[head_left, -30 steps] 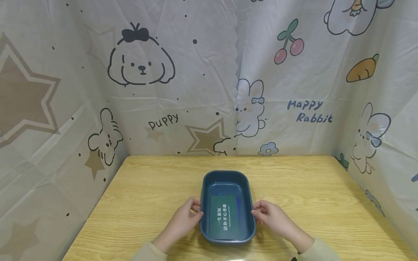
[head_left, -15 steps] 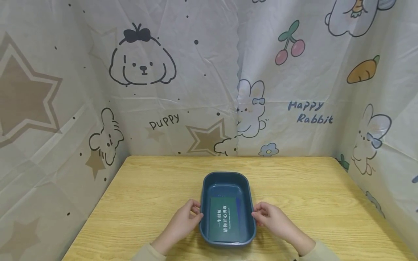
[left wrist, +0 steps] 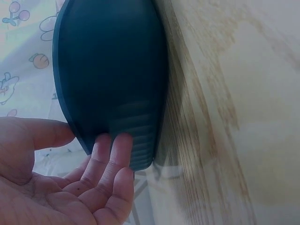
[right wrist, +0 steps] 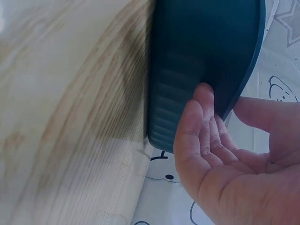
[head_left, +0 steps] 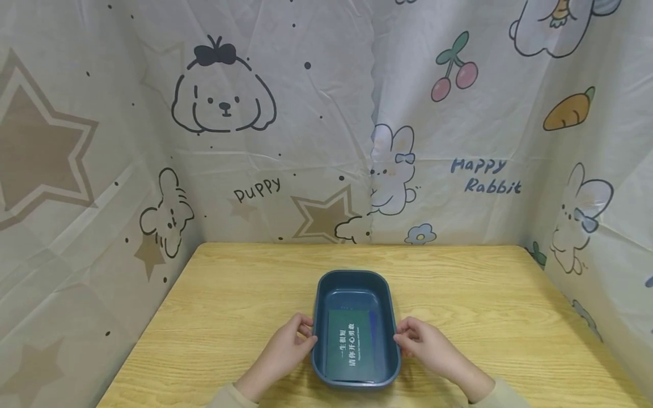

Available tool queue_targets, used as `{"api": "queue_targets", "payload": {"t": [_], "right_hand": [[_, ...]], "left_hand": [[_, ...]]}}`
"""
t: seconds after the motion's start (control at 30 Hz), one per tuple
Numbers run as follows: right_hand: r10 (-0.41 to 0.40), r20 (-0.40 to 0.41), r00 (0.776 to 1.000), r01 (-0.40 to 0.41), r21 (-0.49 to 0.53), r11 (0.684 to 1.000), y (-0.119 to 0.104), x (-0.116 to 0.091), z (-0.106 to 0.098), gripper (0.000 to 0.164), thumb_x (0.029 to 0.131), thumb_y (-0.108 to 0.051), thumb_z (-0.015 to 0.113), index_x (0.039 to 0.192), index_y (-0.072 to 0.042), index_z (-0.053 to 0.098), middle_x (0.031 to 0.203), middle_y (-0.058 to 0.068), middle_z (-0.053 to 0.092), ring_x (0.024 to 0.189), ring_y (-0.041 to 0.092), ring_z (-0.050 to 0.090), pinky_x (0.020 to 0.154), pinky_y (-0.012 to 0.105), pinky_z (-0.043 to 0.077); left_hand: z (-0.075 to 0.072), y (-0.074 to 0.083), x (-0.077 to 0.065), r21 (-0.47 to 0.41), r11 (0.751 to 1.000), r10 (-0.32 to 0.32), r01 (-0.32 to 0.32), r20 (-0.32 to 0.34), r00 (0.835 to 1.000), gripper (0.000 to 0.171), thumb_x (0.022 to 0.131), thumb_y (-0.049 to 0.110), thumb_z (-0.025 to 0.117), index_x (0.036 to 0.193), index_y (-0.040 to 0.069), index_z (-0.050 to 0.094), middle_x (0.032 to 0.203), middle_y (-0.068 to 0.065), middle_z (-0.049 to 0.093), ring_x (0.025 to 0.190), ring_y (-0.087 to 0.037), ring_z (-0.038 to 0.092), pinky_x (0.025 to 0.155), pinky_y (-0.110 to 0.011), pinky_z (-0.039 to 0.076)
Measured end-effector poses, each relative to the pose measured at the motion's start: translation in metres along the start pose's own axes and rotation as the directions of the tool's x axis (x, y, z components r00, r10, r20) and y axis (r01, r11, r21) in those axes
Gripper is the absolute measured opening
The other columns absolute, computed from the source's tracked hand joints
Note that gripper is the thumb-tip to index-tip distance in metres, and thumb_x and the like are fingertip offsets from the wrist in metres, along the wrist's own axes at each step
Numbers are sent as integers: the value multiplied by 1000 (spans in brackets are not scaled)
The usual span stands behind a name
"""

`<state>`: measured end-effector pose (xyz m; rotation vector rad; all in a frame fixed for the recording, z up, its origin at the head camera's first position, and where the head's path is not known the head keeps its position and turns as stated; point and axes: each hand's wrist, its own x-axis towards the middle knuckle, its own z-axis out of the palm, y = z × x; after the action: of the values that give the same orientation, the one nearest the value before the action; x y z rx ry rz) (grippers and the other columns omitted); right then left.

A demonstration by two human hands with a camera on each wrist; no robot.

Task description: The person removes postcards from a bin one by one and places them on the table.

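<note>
- Compared with a second ago, the blue bin [head_left: 352, 297] sits slightly nearer the person in the head view, and both hands have come along with it; the green booklet or card [head_left: 348, 344] keeps its place inside.
- The left hand [head_left: 289, 345] holds the bin's left long side. Its fingers are partly curled, with a gap between them and the palm; the thumb [left wrist: 61, 133] lies at the rim and the fingertips [left wrist: 123, 143] are against the outer wall.
- The right hand [head_left: 425, 345] holds the opposite long side in much the same way, half closed, with its thumb [right wrist: 248, 112] at the rim and fingers [right wrist: 205, 93] against the outside.
- The bin is upright on the near half of the table [head_left: 229, 294], between the two hands, its long sides running away from the person.
- The green piece lies flat on the bin floor, toward the near end, with white lettering along its length. A blue strip [head_left: 373, 334] shows along its right edge.
- Both wrist views show a ribbed patch [left wrist: 140, 136] low on the bin's outer wall, close to the tabletop.
- A pale cloth [head_left: 316, 141] printed with stars, rabbits and a puppy hangs behind the table and along its sides.
- Light sleeves [head_left: 500, 395] reach in at the bottom of the head view.
</note>
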<state>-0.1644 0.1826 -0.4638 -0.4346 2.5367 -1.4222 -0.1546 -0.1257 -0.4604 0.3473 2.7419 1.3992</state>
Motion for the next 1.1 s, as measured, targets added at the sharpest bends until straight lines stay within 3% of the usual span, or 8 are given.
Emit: {"api": "queue_targets", "payload": {"t": [0.43, 0.77, 1.1], "right_hand": [[-13, 24, 1000, 14, -38, 999, 1, -2, 0, 20, 93, -23, 58, 98, -4, 56, 76, 3, 63, 67, 22, 60, 58, 28, 52], [-41, 22, 999, 41, 9, 999, 2, -2, 0, 21, 93, -21, 59, 100, -2, 54, 78, 5, 65, 66, 21, 60, 57, 32, 53], [-22, 30, 999, 23, -25, 999, 2, -3, 0, 20, 94, -23, 58, 99, -4, 54, 76, 3, 65, 68, 22, 60, 59, 28, 51]], "left_hand": [[-1, 0, -2, 3, 1000, -9, 9, 15, 1000, 27, 87, 12, 62, 111, 1, 55, 91, -8, 63, 70, -14, 56, 61, -33, 53], [0, 1, -5, -10, 1000, 19, -19, -1, 1000, 27, 86, 12, 64, 109, 0, 55, 89, -9, 63, 68, -14, 56, 59, -32, 53], [0, 3, -5, -23, 1000, 16, -16, 4, 1000, 27, 86, 12, 64, 109, 0, 55, 89, -9, 62, 67, -14, 55, 58, -32, 52]]}}
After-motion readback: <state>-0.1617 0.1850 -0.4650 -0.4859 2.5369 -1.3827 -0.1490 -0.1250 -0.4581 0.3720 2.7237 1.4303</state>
